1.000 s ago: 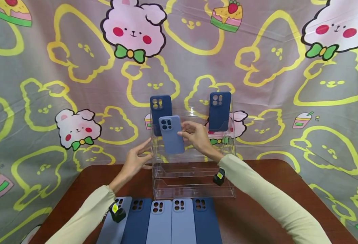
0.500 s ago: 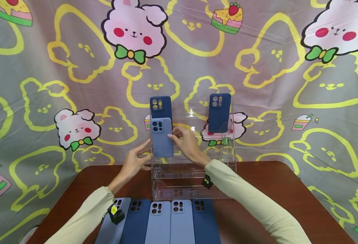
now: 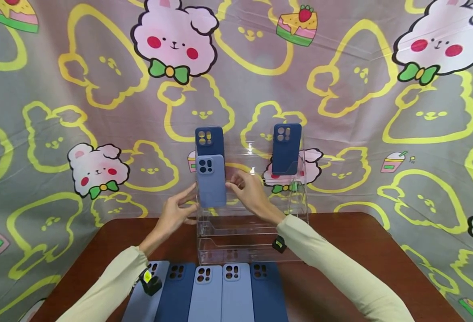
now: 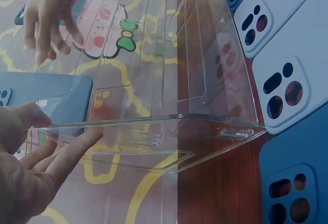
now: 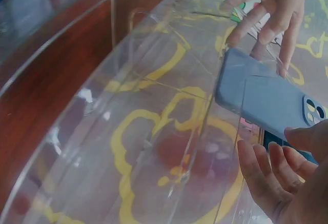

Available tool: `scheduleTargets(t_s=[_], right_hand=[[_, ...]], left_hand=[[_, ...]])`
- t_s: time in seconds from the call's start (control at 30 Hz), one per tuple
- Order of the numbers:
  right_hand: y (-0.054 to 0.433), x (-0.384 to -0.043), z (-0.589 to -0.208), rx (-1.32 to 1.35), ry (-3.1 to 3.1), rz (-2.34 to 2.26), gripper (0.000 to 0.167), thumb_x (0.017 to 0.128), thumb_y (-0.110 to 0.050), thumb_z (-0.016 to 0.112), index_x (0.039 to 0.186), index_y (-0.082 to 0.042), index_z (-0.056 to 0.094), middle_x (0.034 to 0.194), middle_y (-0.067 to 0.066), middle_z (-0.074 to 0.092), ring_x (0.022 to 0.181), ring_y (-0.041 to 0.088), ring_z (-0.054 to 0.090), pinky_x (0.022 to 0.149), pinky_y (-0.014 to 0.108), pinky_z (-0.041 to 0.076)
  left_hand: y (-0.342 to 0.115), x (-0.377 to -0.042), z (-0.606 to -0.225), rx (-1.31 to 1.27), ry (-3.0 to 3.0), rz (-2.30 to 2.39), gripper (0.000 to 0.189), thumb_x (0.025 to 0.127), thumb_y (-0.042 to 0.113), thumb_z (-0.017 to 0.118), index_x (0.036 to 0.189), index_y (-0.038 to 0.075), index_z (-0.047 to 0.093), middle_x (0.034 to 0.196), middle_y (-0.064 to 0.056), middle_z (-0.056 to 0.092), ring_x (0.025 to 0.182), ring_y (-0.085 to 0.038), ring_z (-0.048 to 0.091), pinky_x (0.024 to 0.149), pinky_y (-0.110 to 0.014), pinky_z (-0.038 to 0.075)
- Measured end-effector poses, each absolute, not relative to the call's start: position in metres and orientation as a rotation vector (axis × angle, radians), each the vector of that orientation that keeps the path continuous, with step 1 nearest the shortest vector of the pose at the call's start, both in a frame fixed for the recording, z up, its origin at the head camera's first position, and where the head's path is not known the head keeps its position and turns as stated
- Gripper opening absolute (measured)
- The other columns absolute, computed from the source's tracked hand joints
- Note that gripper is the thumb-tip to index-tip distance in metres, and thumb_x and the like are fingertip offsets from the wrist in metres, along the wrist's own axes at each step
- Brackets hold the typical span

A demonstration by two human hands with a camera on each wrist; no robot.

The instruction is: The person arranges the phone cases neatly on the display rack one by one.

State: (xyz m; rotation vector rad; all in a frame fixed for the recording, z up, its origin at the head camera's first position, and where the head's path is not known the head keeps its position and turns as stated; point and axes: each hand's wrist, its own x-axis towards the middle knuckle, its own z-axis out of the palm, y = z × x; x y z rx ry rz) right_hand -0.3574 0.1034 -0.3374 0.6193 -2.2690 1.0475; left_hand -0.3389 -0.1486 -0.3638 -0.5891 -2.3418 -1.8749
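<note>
Sitting in the clear rack (image 3: pixel 252 256) just left of the right hand (image 3: pixel 252 192), whose fingers have now parted, the light-blue case (image 3: pixel 212 184) looks placed (the left hand (image 3: pixel 176 212), fingers extended, touches the rack's side).

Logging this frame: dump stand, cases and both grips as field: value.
display: clear tiered stand on table
upper: light blue case in front of left dark blue case; right dark blue case alone
row: five cases, light, dark, light, light, dark from left
left grip: against stand's left side
right grip: at light blue case's right edge, contact unclear
</note>
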Motion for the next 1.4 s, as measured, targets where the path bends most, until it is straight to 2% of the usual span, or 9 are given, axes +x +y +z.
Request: scheduleTargets(t_s=[0.17,0.33,0.43,0.53,0.67,0.87,0.93,1.13,1.4], right_hand=[[0.117,-0.348,-0.347,0.694,-2.242,1.091,0.010,0.097,-0.009,0.076,0.096,0.000,0.071,0.086,0.011,0.072,0.071,0.019,0.069,0.062,0.025,0.059],[0.134,-0.336,-0.356,0.744,-2.222,1.104,0.016,0.095,-0.005,0.076,0.106,0.004,0.068,0.087,0.013,0.073,0.071,0.020,0.071,0.059,0.025,0.060],[0.144,-0.326,-0.361,0.760,-2.248,1.104,0.019,0.095,-0.005,0.077,0.109,0.002,0.066,0.086,0.012,0.072,0.071,0.021,0.072,0.056,0.025,0.061],[0.153,-0.314,-0.365,0.752,-2.306,1.102,0.020,0.095,-0.007,0.077,0.111,0.000,0.067,0.089,0.010,0.073,0.076,0.020,0.072,0.063,0.026,0.063],[0.163,-0.298,-0.373,0.755,-2.391,1.061,0.023,0.097,-0.012,0.076,0.116,-0.002,0.067,0.094,0.006,0.074,0.083,0.016,0.071,0.073,0.028,0.064],[0.181,-0.275,-0.389,0.825,-2.479,0.990,0.031,0.097,-0.018,0.077,0.125,-0.010,0.069,0.093,-0.002,0.072,0.080,0.008,0.067,0.068,0.028,0.062],[0.186,-0.267,-0.394,0.885,-2.495,0.943,0.029,0.097,-0.019,0.077,0.124,-0.011,0.071,0.092,-0.005,0.069,0.080,0.006,0.064,0.067,0.028,0.061],[0.195,-0.248,-0.404,1.022,-2.579,0.777,0.021,0.099,-0.027,0.074,0.118,-0.018,0.074,0.093,-0.009,0.062,0.078,0.003,0.056,0.061,0.017,0.051],[0.199,-0.235,-0.422,1.095,-2.737,0.805,0.047,0.097,-0.035,0.075,0.139,-0.018,0.066,0.098,-0.003,0.059,0.083,0.010,0.060,0.068,0.019,0.055]], left_hand=[[-0.149,-0.338,-0.363,-0.567,-2.349,-1.850,0.065,0.100,-0.005,0.065,0.159,0.012,0.045,0.146,-0.033,0.055,0.102,-0.053,0.071,0.070,-0.046,0.069],[-0.148,-0.338,-0.363,-0.563,-2.355,-1.846,0.065,0.101,-0.003,0.065,0.160,0.013,0.045,0.146,-0.033,0.055,0.100,-0.051,0.073,0.072,-0.048,0.069],[-0.148,-0.338,-0.363,-0.558,-2.356,-1.858,0.065,0.101,-0.003,0.065,0.160,0.014,0.045,0.146,-0.033,0.055,0.099,-0.051,0.073,0.072,-0.047,0.069],[-0.150,-0.338,-0.360,-0.553,-2.362,-1.883,0.065,0.101,-0.002,0.065,0.160,0.013,0.044,0.148,-0.034,0.053,0.103,-0.051,0.072,0.073,-0.046,0.069],[-0.153,-0.340,-0.357,-0.520,-2.365,-1.954,0.064,0.102,-0.001,0.063,0.161,0.011,0.043,0.152,-0.035,0.049,0.117,-0.053,0.066,0.077,-0.048,0.068],[-0.152,-0.340,-0.360,-0.459,-2.364,-2.025,0.062,0.103,0.006,0.065,0.161,0.009,0.043,0.154,-0.031,0.049,0.128,-0.051,0.060,0.081,-0.049,0.068],[-0.152,-0.340,-0.361,-0.459,-2.371,-2.039,0.063,0.103,0.008,0.066,0.161,0.011,0.042,0.155,-0.030,0.048,0.130,-0.051,0.059,0.082,-0.050,0.067],[-0.154,-0.339,-0.360,-0.472,-2.397,-2.032,0.065,0.104,0.010,0.064,0.163,0.014,0.039,0.158,-0.030,0.045,0.131,-0.052,0.057,0.085,-0.055,0.066],[-0.151,-0.338,-0.366,-0.467,-2.404,-2.006,0.065,0.103,0.006,0.063,0.163,0.012,0.038,0.157,-0.030,0.046,0.129,-0.051,0.059,0.080,-0.049,0.068]])
